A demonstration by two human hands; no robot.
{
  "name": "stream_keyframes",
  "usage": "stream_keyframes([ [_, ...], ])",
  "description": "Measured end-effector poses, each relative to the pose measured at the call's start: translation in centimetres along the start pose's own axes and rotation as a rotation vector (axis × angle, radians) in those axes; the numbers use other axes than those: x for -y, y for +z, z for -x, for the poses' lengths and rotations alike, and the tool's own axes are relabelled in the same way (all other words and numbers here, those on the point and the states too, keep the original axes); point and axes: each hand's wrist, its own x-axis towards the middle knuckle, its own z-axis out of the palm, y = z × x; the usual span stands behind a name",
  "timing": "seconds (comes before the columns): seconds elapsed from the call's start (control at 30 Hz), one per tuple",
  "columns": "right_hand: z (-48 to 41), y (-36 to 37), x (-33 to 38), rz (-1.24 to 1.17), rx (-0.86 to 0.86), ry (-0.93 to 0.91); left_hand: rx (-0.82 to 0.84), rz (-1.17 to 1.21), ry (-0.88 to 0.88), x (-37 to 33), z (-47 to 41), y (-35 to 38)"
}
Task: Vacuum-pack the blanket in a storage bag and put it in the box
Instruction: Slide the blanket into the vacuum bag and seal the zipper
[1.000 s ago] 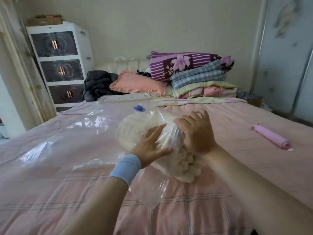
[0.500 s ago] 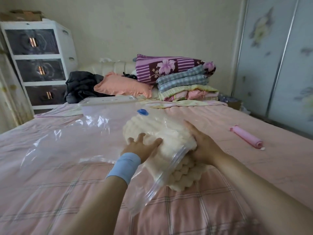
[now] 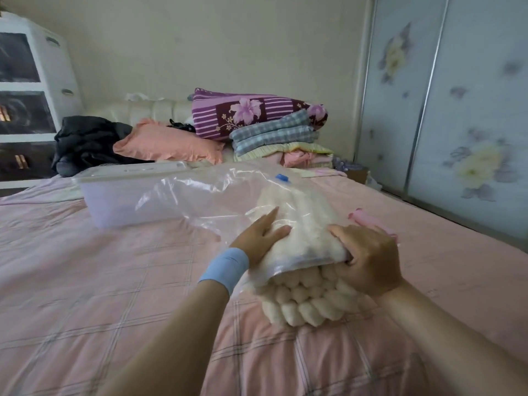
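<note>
Bed (image 3: pixel 85 281): left hand (image 3: pixel 261 238) flat on bag (image 3: pixel 200 195); right hand (image 3: pixel 368 255) grips blanket (image 3: pixel 308 301), fingertips hidden.

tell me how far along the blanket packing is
Partly done: most of the cream blanket sits inside the clear storage bag, its near end poking out of the mouth. In hand: left hand presses flat on top while right hand grips the bag's edge. Left: sealing, drawing air out, placing it in the lidded box behind.
</note>
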Motion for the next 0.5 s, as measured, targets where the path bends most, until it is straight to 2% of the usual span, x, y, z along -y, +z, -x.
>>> stream_keyframes([
  [0.13,-0.1,1.9,0.6,0.087,0.143,0.107,-0.087,-0.018,-0.104,1.2,-1.4,-0.8],
  [0.23,-0.9,4.3,1.7,0.12,0.215,0.095,0.008,-0.057,-0.341,3.8,-0.6,-1.7],
  [0.33,-1.9,6.4,2.5,0.128,0.31,0.09,0.071,0.05,-0.415,6.3,1.2,-2.3],
  [0.43,-2.2,7.3,3.2,0.183,0.371,0.242,-0.008,-0.123,-0.456,8.6,3.3,-3.2],
  [0.5,-2.2,6.8,3.7,0.25,0.283,0.288,-0.07,-0.271,-0.44,9.7,4.4,-3.4],
])
